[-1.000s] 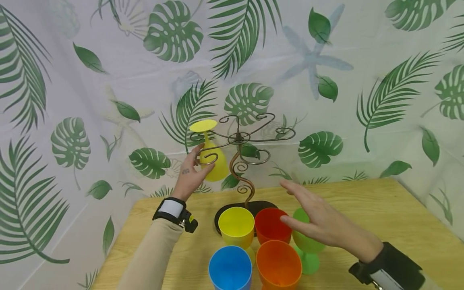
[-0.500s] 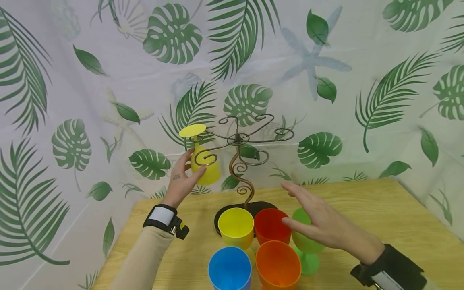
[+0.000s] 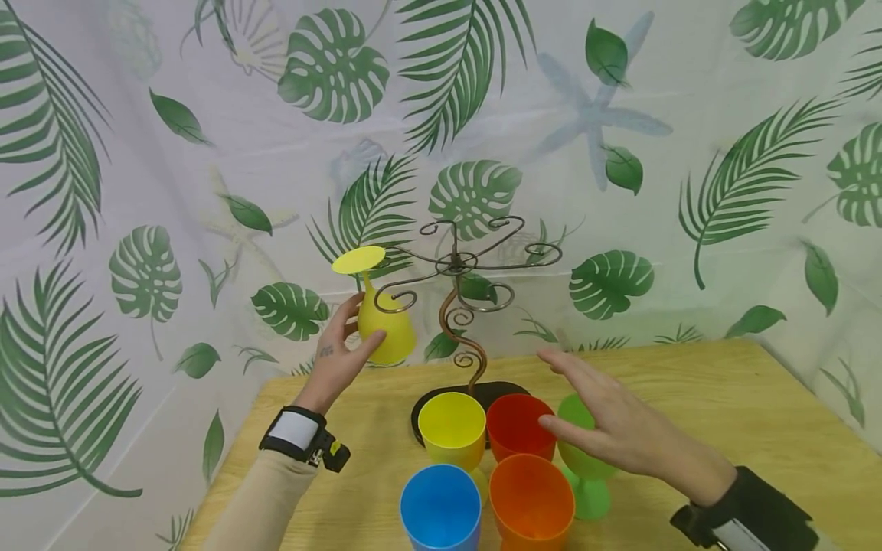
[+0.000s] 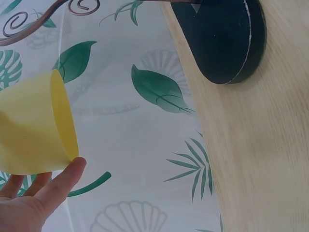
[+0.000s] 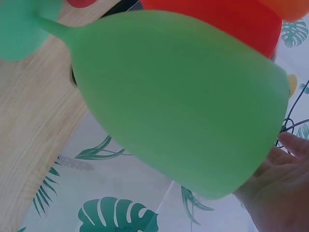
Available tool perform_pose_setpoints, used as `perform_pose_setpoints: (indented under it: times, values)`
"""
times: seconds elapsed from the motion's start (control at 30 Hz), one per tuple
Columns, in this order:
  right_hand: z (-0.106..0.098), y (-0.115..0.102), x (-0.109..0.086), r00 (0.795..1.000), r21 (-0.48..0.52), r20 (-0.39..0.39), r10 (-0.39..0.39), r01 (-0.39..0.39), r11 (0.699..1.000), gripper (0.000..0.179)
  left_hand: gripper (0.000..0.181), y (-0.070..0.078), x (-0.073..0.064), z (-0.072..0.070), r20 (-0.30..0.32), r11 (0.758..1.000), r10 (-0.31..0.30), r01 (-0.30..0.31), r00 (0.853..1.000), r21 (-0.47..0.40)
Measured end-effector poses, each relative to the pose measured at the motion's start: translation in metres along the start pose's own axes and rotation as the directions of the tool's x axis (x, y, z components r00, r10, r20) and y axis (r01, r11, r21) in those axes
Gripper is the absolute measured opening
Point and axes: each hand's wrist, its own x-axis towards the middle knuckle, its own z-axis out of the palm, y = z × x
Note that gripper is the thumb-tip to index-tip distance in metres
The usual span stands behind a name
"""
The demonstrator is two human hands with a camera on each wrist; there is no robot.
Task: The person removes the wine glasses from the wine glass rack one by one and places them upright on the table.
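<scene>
My left hand (image 3: 338, 360) holds an upside-down yellow goblet (image 3: 387, 333) by its bowl, thumb on the near side. The goblet's round foot (image 3: 359, 260) points up, tilted, at the left of a dark metal rack (image 3: 455, 263) with curled arms. One front curl overlaps the bowl in the head view. In the left wrist view the goblet's open rim (image 4: 66, 116) faces sideways, fingertips by it. My right hand (image 3: 613, 421) hovers with fingers extended beside a green goblet (image 5: 174, 101) and a red goblet (image 3: 517, 425), holding nothing.
An upright yellow goblet (image 3: 451, 428), a blue goblet (image 3: 441, 505) and an orange goblet (image 3: 532, 497) stand grouped before the rack's black base (image 3: 420, 405). The wooden table (image 3: 689, 398) meets a leaf-print backdrop (image 3: 661, 222) behind the rack.
My left hand has drawn the upside-down yellow goblet left and down, its foot and stem coming away from the rack's left arms. My right hand has hardly moved.
</scene>
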Motion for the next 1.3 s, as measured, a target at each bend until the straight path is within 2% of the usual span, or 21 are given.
perform_pose_setpoints:
  times: [0.23, 0.47, 0.63, 0.93, 1.3]
  values:
    - [0.002, -0.002, -0.004, 1.000, 0.002, -0.005, -0.020, 0.020, 1.000, 0.075, 0.072, -0.002, -0.021, -0.009, 0.006, 1.000, 0.013, -0.013, 1.000, -0.016]
    - [0.003, -0.003, -0.008, 0.998, 0.011, -0.036, -0.049, 0.049, 0.999, 0.073, 0.073, 0.004, -0.037, -0.014, 0.001, 0.998, 0.049, -0.049, 0.999, -0.051]
    - [0.005, -0.005, -0.008, 0.997, 0.016, -0.049, -0.064, 0.065, 0.998, 0.073, 0.071, 0.007, -0.044, -0.013, 0.026, 0.992, 0.090, -0.087, 0.996, -0.091]
    - [0.009, -0.019, -0.008, 0.999, 0.037, -0.017, -0.049, 0.049, 0.998, 0.074, 0.072, 0.018, -0.056, -0.014, 0.052, 0.981, 0.134, -0.125, 0.990, -0.150]
    - [0.007, -0.053, -0.011, 0.993, 0.069, -0.002, -0.116, 0.115, 0.991, 0.076, 0.073, 0.029, -0.065, -0.017, 0.112, 0.951, 0.236, -0.205, 0.965, -0.230]
